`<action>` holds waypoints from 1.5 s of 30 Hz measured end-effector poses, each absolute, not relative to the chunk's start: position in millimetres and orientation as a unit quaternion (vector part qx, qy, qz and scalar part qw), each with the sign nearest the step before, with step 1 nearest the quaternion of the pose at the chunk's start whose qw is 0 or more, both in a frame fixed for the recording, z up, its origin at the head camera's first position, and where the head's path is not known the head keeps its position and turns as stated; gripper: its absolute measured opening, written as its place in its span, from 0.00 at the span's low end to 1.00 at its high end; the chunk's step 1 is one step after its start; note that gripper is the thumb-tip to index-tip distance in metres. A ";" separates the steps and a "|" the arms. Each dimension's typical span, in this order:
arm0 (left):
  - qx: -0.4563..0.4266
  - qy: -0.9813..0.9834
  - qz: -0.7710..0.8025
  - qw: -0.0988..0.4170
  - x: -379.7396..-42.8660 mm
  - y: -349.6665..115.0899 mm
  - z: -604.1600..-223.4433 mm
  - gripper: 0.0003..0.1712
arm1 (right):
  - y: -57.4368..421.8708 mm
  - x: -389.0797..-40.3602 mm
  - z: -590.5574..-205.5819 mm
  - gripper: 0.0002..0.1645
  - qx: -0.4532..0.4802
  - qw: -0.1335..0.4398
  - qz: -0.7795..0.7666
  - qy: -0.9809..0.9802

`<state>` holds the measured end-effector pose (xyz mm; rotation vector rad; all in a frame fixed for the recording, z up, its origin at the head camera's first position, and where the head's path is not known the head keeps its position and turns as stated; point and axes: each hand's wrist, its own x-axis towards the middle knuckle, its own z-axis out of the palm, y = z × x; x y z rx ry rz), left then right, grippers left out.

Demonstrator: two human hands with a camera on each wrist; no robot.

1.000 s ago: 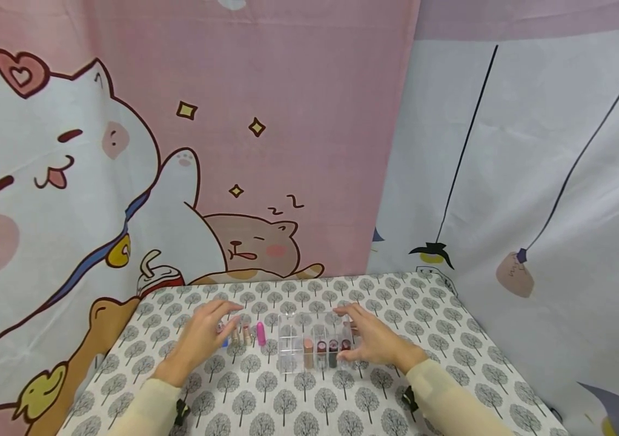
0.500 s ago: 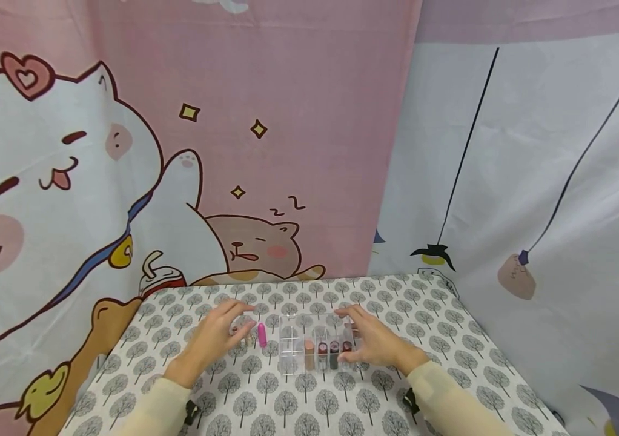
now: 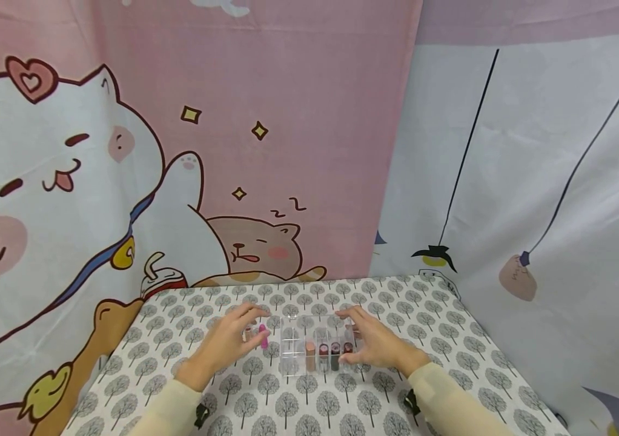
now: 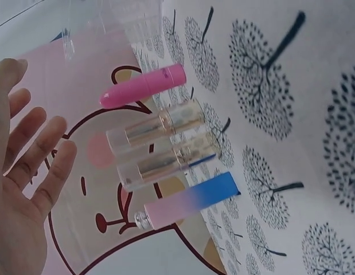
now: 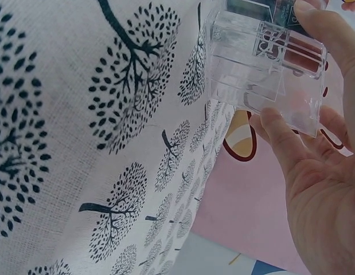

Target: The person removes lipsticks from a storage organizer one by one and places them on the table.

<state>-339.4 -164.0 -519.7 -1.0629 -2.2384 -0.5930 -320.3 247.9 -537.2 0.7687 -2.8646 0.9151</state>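
A clear divided lipstick organizer (image 3: 291, 346) stands on the table. My right hand (image 3: 377, 344) grips its right end, thumb on the near side and fingers along the far wall, as the right wrist view shows. Inside, a peach lipstick (image 3: 310, 357) stands beside a dark green one (image 3: 335, 358) and reddish ones. My left hand (image 3: 225, 345) hovers left of the organizer with loosely bent fingers and nothing in them. It partly hides the pink lipstick tube (image 4: 144, 87). Beside that tube stand two clear-capped gold lipsticks (image 4: 157, 129) and a pink-to-blue tube (image 4: 191, 200).
A white cloth printed with grey trees (image 3: 342, 399) covers the table. Behind it hangs a pink cartoon curtain (image 3: 309, 151), and a pale one (image 3: 506, 181) hangs on the right.
My left hand has moved right, over the row of loose lipsticks toward the organizer, and now overlaps the pink tube. My right hand keeps its hold on the organizer.
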 end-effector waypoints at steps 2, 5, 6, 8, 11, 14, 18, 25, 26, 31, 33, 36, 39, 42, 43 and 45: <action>-0.396 -0.845 -0.223 0.283 -337.9 -161.4 -519.4 0.25 | 247.7 -320.2 -537.0 0.65 0.247 0.020 0.293 -0.923; -0.390 -0.853 -0.221 0.266 -336.2 -157.4 -519.7 0.26 | 247.6 -319.8 -536.6 0.65 0.247 0.019 0.292 -0.924; -0.388 -0.856 -0.219 0.263 -336.0 -156.0 -520.2 0.27 | 247.5 -319.7 -536.6 0.65 0.247 0.019 0.292 -0.924; -0.386 -0.859 -0.220 0.254 -335.7 -153.5 -521.7 0.27 | 247.4 -319.3 -536.3 0.65 0.247 0.017 0.292 -0.924; -0.390 -0.861 -0.214 0.246 -335.4 -149.3 -523.8 0.26 | 247.3 -319.0 -536.0 0.65 0.247 0.017 0.294 -0.923; -0.393 -0.863 -0.205 0.242 -334.6 -145.0 -525.2 0.26 | 247.7 -319.5 -536.7 0.65 0.248 0.019 0.295 -0.922; -0.394 -0.864 -0.197 0.243 -332.8 -139.1 -525.5 0.25 | 247.7 -320.7 -537.9 0.65 0.247 0.020 0.299 -0.922; -0.412 -0.855 -0.189 0.251 -330.4 -128.3 -526.1 0.20 | 247.9 -322.3 -540.4 0.65 0.241 0.015 0.312 -0.919; -0.415 -0.853 -0.188 0.253 -330.0 -127.1 -526.8 0.20 | 248.0 -322.4 -540.6 0.65 0.241 0.015 0.312 -0.919; -0.435 -0.841 -0.189 0.261 -328.7 -121.6 -532.9 0.21 | 248.6 -322.3 -541.2 0.65 0.244 0.015 0.308 -0.919; -0.441 -0.836 -0.189 0.267 -328.9 -119.6 -535.2 0.21 | 248.8 -322.0 -541.0 0.65 0.245 0.014 0.308 -0.919; -0.444 -0.833 -0.190 0.269 -328.9 -116.7 -536.8 0.22 | 248.9 -321.3 -540.7 0.65 0.244 0.011 0.310 -0.919; -0.448 -0.831 -0.192 0.267 -328.6 -113.1 -537.0 0.21 | 249.5 -320.9 -540.4 0.65 0.244 0.014 0.309 -0.919; -0.452 -0.830 -0.188 0.266 -328.2 -108.9 -537.2 0.21 | 249.8 -321.0 -540.6 0.65 0.243 0.015 0.308 -0.920; -0.453 -0.830 -0.185 0.267 -327.9 -107.4 -537.6 0.21 | 249.8 -321.0 -540.7 0.65 0.243 0.014 0.309 -0.919; -0.455 -0.829 -0.181 0.268 -327.4 -104.4 -538.7 0.21 | 249.4 -321.4 -541.2 0.65 0.243 0.011 0.309 -0.919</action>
